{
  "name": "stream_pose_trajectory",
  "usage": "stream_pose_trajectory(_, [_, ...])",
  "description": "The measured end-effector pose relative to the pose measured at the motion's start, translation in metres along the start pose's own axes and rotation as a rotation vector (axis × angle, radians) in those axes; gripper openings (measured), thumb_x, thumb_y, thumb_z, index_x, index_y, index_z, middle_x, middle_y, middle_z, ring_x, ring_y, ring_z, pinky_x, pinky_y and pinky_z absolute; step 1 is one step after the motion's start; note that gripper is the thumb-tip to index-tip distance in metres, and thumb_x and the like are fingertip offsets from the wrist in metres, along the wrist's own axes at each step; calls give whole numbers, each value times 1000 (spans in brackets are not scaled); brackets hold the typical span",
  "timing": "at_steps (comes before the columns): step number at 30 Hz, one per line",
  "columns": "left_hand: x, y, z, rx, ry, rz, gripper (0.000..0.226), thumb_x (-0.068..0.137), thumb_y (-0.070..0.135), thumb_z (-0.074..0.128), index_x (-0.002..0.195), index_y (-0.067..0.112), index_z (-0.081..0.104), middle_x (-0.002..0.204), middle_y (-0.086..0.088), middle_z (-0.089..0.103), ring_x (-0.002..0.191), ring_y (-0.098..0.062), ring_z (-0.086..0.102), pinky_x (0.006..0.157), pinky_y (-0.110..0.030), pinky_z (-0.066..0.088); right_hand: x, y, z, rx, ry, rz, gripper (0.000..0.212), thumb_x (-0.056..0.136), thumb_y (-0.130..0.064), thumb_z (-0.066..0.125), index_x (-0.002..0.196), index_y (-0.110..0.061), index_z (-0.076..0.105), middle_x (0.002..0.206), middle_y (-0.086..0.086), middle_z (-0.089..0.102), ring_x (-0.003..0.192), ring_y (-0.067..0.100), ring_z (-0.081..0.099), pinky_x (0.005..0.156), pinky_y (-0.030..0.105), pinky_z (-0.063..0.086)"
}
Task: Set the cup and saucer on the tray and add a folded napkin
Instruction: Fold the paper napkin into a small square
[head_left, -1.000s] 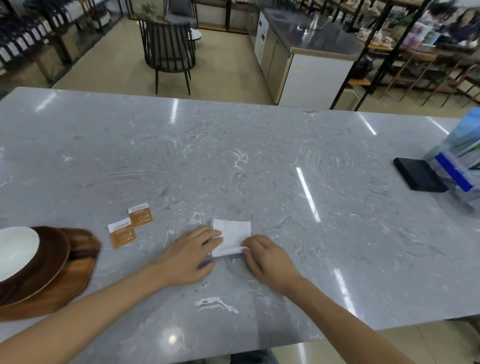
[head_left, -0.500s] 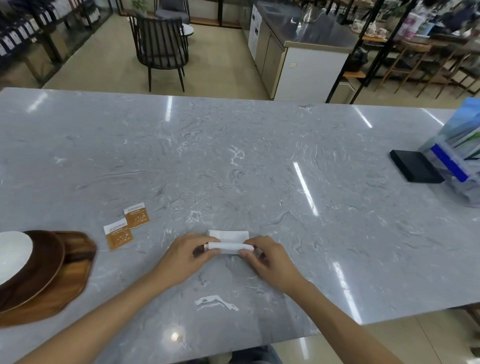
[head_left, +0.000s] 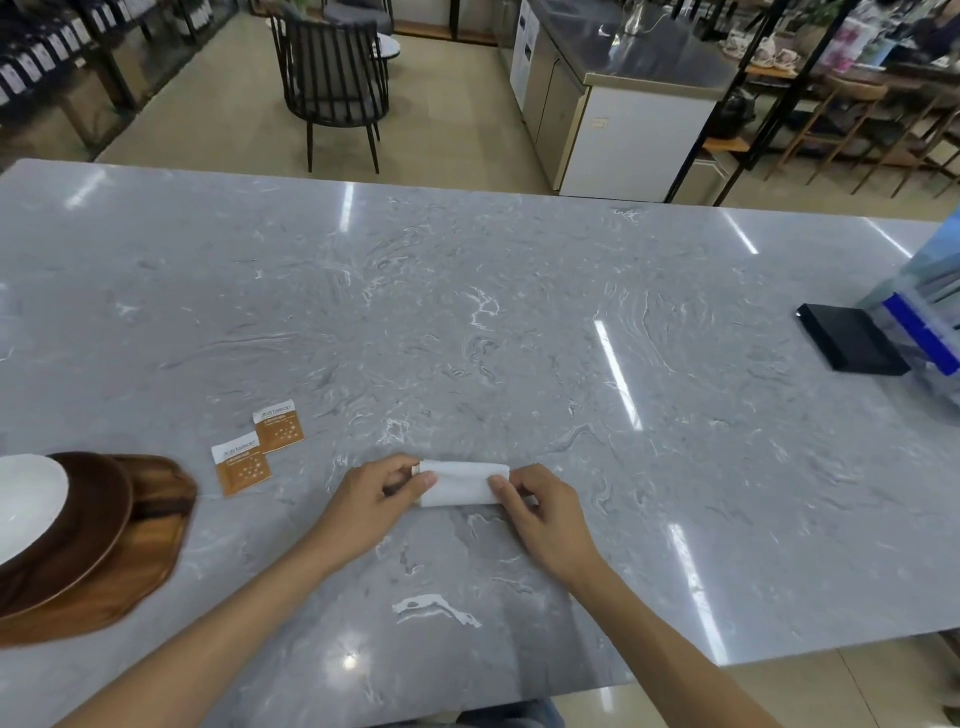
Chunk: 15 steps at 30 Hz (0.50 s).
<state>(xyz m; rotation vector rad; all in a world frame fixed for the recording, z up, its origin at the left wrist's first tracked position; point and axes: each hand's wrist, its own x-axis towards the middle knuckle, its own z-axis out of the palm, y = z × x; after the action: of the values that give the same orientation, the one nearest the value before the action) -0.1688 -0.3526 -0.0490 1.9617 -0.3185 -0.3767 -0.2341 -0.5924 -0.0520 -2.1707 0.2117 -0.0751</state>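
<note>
**Napkin fold in hand, tray not yet loaded with it**

At the near edge of the grey marble table (head_left: 467, 322) we see both hands on a white napkin (head_left: 460, 483). It lies flat on the table as a narrow folded strip. Left hand (head_left: 371, 501) pinches the strip's left end, fingers curled round it. Right hand (head_left: 545, 512) pinches the right end the same way. Both arms come in from the bottom of the view.

Step, as we judge it: folding the napkin, midway or near done. The fold looks doubled over; we cannot tell how many layers.

Next move, our guess: press the crease flat, then lift the strip and carry it left to the tray. The paper is light and limp, so it needs a grip that keeps the layers together or it may spring open.

Containers: a wooden tray (head_left: 130, 582) sits at the far left, well apart from the napkin and partly cut off by the frame. On it is a dark brown saucer (head_left: 88, 525), and inside that something white and round (head_left: 26, 499), probably the cup, though too cropped to be sure. Nothing else shows on the tray.

Two orange sachets (head_left: 257, 447) lie on the table between tray and napkin, touching neither.
</note>
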Motion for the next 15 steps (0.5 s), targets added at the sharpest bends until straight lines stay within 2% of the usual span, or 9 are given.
stream_pose_trajectory(2, [2, 0, 3, 0, 59, -17, 18, 93, 40, 67, 84, 26, 70, 58, 2, 64, 52, -6, 48, 56, -25, 36, 0, 2, 3, 19, 24, 36, 31, 99, -44, 61, 79, -23, 73, 92, -8, 63, 87, 2, 62, 72, 12, 46])
stream_pose_trajectory(4, [6, 2, 8, 25, 148, -33, 24, 90, 38, 72, 74, 21, 68, 50, 4, 58, 48, -4, 41, 52, -26, 34, 2, 2, 6, 1, 30, 94, 39, 99, -44, 59, 70, -21, 69, 86, -6, 63, 80, 3, 61, 67, 12, 44])
stream_pose_trajectory(6, [10, 3, 13, 71, 230, -58, 25, 87, 40, 76, 72, 20, 70, 56, 9, 68, 49, -5, 55, 56, -28, 43, 7, 1, 8, -33, 52, 141, 49, 98, -45, 60, 60, -14, 58, 71, -2, 61, 65, 8, 57, 59, 15, 39])
stream_pose_trajectory(8, [14, 4, 17, 116, 301, -76, 24, 84, 41, 78, 73, 21, 73, 62, 11, 73, 58, -6, 67, 61, -29, 50, 11, -1, 8, -50, 78, 139, 57, 98, -43, 61, 53, -11, 46, 54, 3, 49, 51, 10, 43, 52, 20, 32])
stream_pose_trajectory(10, [18, 6, 20, 197, 368, -75, 24, 81, 40, 80, 70, 21, 71, 63, 9, 71, 63, -9, 67, 63, -31, 53, 15, -4, 8, -84, 82, 136, 59, 97, -43, 62, 49, -18, 38, 46, -1, 37, 46, 9, 36, 49, 22, 28])
stream_pose_trajectory(11, [21, 7, 21, 248, 393, -67, 24, 79, 39, 82, 69, 20, 70, 65, 7, 69, 66, -13, 66, 65, -33, 53, 17, -5, 8, -97, 82, 155, 58, 96, -43, 62, 48, -20, 40, 45, -3, 37, 45, 9, 38, 49, 22, 29])
stream_pose_trajectory(13, [25, 8, 23, 293, 405, -62, 23, 77, 35, 84, 74, 19, 68, 74, 5, 65, 70, -16, 62, 69, -36, 53, 19, -4, 12, -117, 102, 182, 49, 95, -44, 64, 55, -17, 54, 50, -5, 51, 49, 9, 48, 56, 29, 43])
stream_pose_trajectory(15, [25, 8, 23, 288, 386, -39, 23, 80, 33, 82, 93, 21, 68, 91, 5, 66, 77, -15, 62, 72, -32, 52, 17, -4, 14, -114, 153, 183, 28, 94, -43, 66, 89, -16, 66, 77, -2, 66, 72, 14, 63, 71, 36, 53])
